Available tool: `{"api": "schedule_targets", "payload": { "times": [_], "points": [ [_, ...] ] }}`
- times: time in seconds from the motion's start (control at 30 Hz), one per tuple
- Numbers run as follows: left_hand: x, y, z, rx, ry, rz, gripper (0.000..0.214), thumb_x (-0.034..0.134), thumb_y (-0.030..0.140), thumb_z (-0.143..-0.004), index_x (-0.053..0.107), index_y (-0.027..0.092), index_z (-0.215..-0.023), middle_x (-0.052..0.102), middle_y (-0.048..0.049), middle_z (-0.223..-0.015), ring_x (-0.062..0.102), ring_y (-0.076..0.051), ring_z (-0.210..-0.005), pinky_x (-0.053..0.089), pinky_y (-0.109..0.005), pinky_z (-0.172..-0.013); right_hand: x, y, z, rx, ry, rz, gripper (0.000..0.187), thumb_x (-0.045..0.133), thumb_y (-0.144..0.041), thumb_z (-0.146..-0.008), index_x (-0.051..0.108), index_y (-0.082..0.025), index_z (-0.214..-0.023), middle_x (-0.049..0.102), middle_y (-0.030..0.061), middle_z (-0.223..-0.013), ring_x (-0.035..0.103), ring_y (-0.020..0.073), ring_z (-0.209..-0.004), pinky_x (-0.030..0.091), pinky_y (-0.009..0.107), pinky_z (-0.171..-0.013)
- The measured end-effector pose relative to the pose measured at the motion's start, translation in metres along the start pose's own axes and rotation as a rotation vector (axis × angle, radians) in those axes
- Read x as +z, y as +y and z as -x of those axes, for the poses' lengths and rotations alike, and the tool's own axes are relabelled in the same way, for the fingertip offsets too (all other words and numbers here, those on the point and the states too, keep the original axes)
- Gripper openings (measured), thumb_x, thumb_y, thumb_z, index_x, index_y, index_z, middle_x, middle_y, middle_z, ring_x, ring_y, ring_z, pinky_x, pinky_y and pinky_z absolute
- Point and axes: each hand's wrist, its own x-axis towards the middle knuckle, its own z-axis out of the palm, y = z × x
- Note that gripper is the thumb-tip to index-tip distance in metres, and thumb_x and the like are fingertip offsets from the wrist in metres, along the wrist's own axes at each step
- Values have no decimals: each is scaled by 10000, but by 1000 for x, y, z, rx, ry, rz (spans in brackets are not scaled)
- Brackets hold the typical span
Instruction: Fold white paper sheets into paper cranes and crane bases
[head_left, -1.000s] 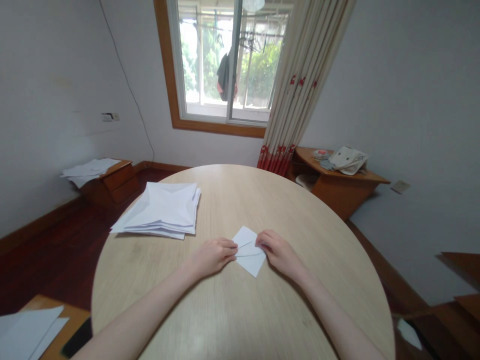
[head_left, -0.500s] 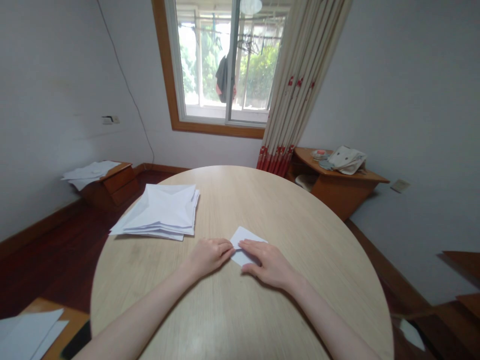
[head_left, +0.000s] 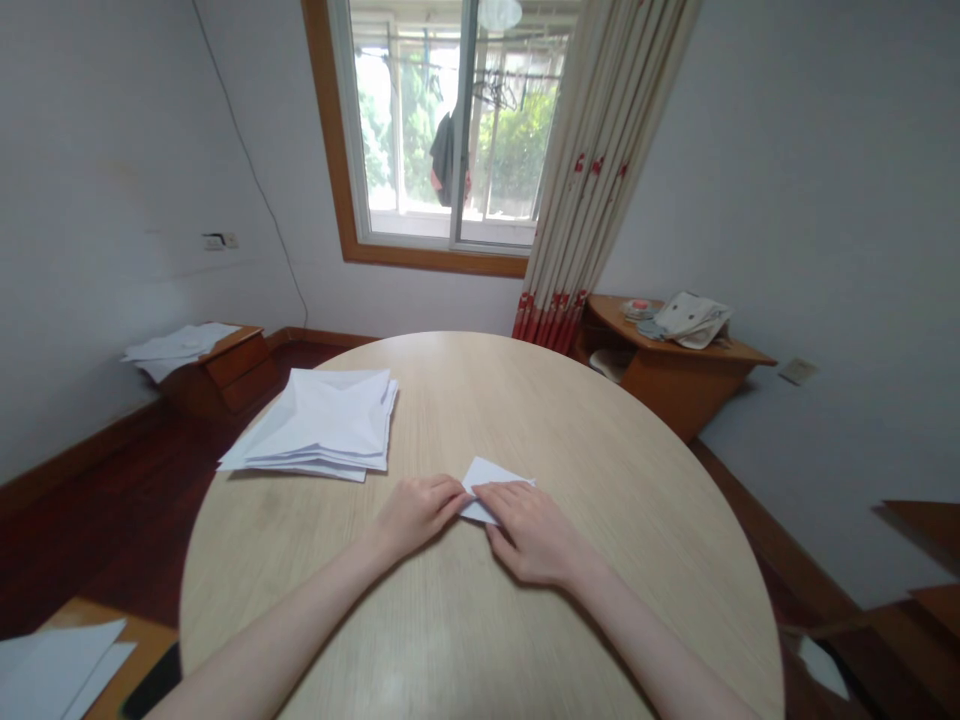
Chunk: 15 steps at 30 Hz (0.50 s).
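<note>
A small folded sheet of white paper (head_left: 491, 470) lies on the round wooden table in front of me. My left hand (head_left: 421, 508) pinches its left corner between thumb and fingertips. My right hand (head_left: 532, 530) rests across the paper from the right, its fingers stretched out together and pressing the folded layers down. The thumb is apart from these fingers, near the lower edge. Part of the paper is hidden beneath my right hand. To the left of my hands is a stack of creased white paper sheets (head_left: 337, 415).
The round table (head_left: 540, 400) fills the middle. Loose papers lie on a low drawer cabinet (head_left: 232, 370) at left and at the lower left (head_left: 60, 665). A corner shelf (head_left: 667, 375) holding a cloth bag (head_left: 694, 318) stands near the curtain (head_left: 592, 180).
My right hand has shifted slightly, its thumb now lower and drawn back. The paper's near corner has been folded up or covered, so less shows below. My left hand stays put.
</note>
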Motion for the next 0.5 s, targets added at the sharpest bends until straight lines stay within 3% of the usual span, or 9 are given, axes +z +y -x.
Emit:
{"api": "schedule_targets", "payload": {
  "times": [0.3, 0.4, 0.5],
  "points": [
    [-1, 2, 0, 17, 55, -34, 355, 427, 369, -992, 688, 183, -841, 740, -39, -841, 695, -149, -741, 509, -219, -656, 9, 8, -3, 0, 46, 50, 330, 420, -65, -870, 634, -193, -1085, 727, 121, -994, 665, 253, -905, 482, 346, -776],
    [-7, 6, -1, 55, 185, -88, 314, 412, 299, -996, 687, 189, -892, 744, -46, -909, 698, -156, -811, 521, -241, -721, 10, 12, -1, 22, 98, -3, 311, 407, -89, -890, 647, -187, -1062, 737, 135, -966, 682, 258, -856, 484, 343, -739],
    [-15, 11, -2, 89, 383, -133, 264, 389, 227, -990, 638, 181, -1067, 707, -84, -1078, 653, -187, -998, 503, -304, -868, 10, 16, 1, 68, 175, -79, 296, 396, -167, -933, 654, -193, -1075, 744, 132, -973, 698, 260, -845, 497, 346, -734]
  ]
}}
